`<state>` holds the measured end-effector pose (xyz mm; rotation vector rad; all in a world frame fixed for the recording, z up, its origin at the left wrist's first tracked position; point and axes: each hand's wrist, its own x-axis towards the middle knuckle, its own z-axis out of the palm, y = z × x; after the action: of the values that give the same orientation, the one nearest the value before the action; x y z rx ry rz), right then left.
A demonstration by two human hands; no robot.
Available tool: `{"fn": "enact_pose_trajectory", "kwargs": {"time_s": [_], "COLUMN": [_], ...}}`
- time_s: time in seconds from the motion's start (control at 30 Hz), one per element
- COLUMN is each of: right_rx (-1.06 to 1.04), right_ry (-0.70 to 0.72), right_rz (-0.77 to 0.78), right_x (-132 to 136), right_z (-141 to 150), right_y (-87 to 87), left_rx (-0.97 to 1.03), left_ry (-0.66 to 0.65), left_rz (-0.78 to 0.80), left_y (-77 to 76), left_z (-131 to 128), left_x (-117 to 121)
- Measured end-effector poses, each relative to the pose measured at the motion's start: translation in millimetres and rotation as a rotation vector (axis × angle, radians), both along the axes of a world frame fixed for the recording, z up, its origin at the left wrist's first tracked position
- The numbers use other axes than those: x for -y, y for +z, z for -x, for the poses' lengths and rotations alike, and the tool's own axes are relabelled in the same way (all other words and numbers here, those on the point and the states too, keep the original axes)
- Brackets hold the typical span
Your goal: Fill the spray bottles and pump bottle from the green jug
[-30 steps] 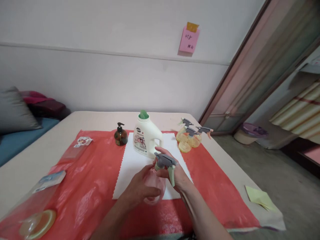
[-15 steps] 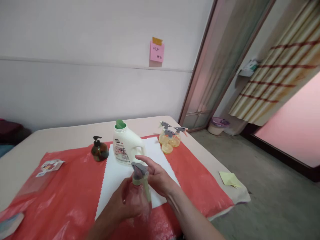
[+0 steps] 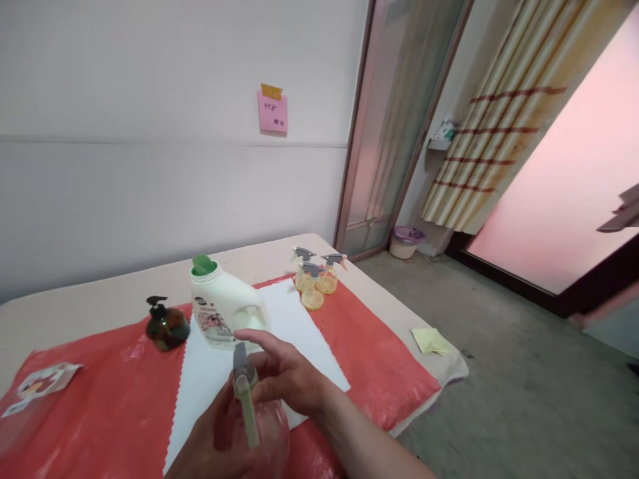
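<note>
In front of me is a see-through pink spray bottle (image 3: 272, 432) with a grey spray head (image 3: 240, 359) and a pale green trigger that points toward me. My left hand (image 3: 214, 436) is wrapped around the bottle's body from the left, its fingers partly hidden. My right hand (image 3: 292, 376) pinches the collar at the bottle's neck, thumb in front and index finger stretched out past the head. Just beyond stands a white detergent jug (image 3: 224, 303) with a green spout, on a white cloth (image 3: 192, 392). Left of the jug sits a brown pump bottle (image 3: 167, 327).
Several yellowish spray bottles (image 3: 313, 293) stand together at the back right. A red plastic sheet (image 3: 369, 352) covers much of the table, with a clear printed packet (image 3: 42, 386) at left. Yellow sticky notes (image 3: 430, 340) lie near the right edge. A pink note (image 3: 273, 113) is taped to the wall.
The spray head has turned, so its trigger now faces me more directly. My right hand has closed in on the neck collar. My view has swung to the right.
</note>
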<state>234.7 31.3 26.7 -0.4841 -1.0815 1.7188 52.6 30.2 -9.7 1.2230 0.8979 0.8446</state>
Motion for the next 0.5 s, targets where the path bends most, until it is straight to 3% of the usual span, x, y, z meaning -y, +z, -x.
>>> {"fn": "enact_pose_trajectory", "kwargs": {"time_s": [0.1,0.2,0.33,0.4,0.5], "right_rx": [-0.015,0.052,0.478,0.691,0.843], "right_ry": [-0.03,-0.156,-0.354,-0.322,-0.183], "right_rz": [-0.015,-0.001,-0.105,-0.198,-0.319], "right_x": [1,-1,-4,-5,-4], "right_z": [5,16,33,34,28], "right_y": [1.8,-7.2,-19.8,-17.9,-10.5], "left_rx": [-0.069,-0.036,-0.09,-0.172,-0.311], "left_ry": [0.103,0.185,0.488,0.595,0.596], "left_rz": [-0.01,0.016,0.063,0.03,-0.026], "left_y": [0.3,-7.3,-22.2,-26.7,-27.0], "left_z": [-2,-3,6,14,24], "left_x": [2,-3,-20,-26,-29]}}
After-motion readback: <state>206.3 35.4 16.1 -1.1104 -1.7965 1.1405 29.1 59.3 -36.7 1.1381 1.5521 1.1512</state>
